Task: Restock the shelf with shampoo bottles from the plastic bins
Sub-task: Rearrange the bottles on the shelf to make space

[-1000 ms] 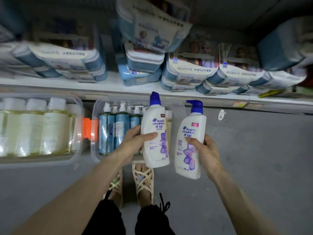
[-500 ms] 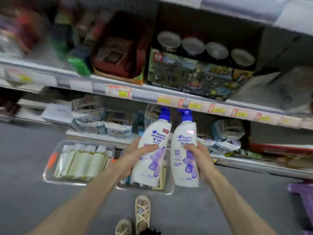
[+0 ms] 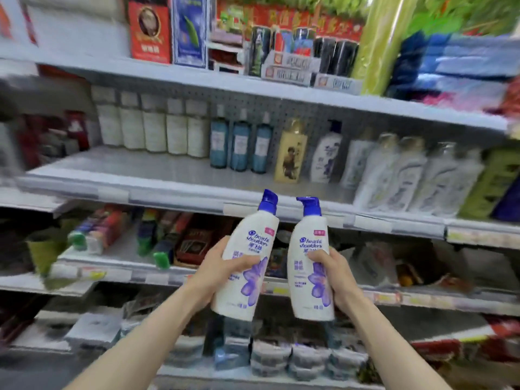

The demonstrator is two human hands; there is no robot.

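Observation:
My left hand (image 3: 218, 270) grips a white shampoo bottle (image 3: 247, 266) with a blue pump cap and a purple flower label. My right hand (image 3: 336, 274) grips a second, matching shampoo bottle (image 3: 308, 266). Both bottles are upright, side by side, just below the front edge of the shampoo shelf (image 3: 168, 178). On that shelf stand a row of pale bottles (image 3: 153, 128), three teal bottles (image 3: 242, 144), a yellow bottle (image 3: 291, 153), one matching white bottle (image 3: 326, 153) and several white bottles (image 3: 408, 175) further right. The plastic bins are out of view.
The shampoo shelf has bare grey surface in front of the pale and teal bottles. Above it a shelf holds boxes (image 3: 149, 29) and cans (image 3: 304, 52). Below are shelves with packaged goods (image 3: 157, 240) and stacked tissue packs (image 3: 295, 358).
The view has swung up from the floor bins to the shelves. Both hands have lifted their bottles from bin height to the shampoo shelf's front edge.

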